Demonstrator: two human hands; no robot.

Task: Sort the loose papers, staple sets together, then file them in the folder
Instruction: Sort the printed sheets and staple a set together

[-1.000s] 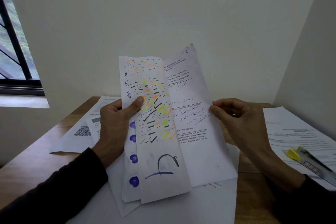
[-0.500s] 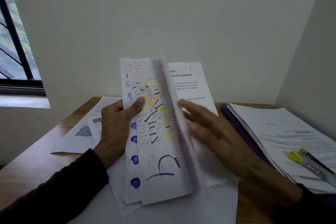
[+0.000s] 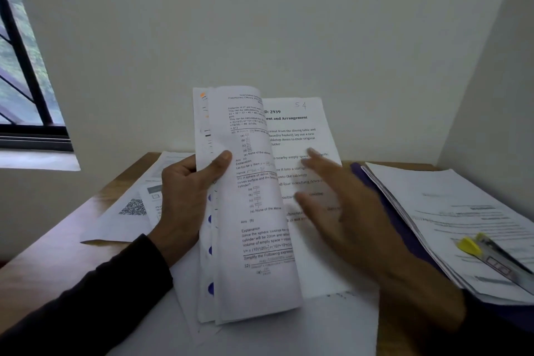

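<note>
Leafing through a sheaf is the step in hand, judged from the pose, and it goes best if the person keeps the grip low on the spine side and reads each heading before letting a page fall, so that like pages can be pulled into one set

Nearest the viewer, one large blank white sheet (image 3: 289, 326) lies flat on the brown wooden desk (image 3: 52, 257). Above it the left hand (image 3: 187, 196) clamps the fanned bundle of white printed pages (image 3: 254, 211), thumb pressed on the front, fingers wrapped behind; the bundle stands upright, its left edge showing blue dots and orange marks. The right hand (image 3: 344, 211) is blurred, fingers spread and straight, lying against or just over the white typed page marked S4 (image 3: 300, 136) behind the bundle; it grips nothing. The hands are apart, one on each side of the bundle

To the right, one dark purple folder (image 3: 404, 228) lies open under a stack of white printed sheets (image 3: 448, 211), with one yellow-capped stapler-like tool (image 3: 491, 257) resting on the stack. The filing has not begun for the pages in hand

Farther left, at least two loose white sheets (image 3: 130, 211), one bearing a square code, lie overlapping. Beyond stand the pale wall and one dark-framed window (image 3: 26, 89). The page count in the bundle cannot be told
</note>
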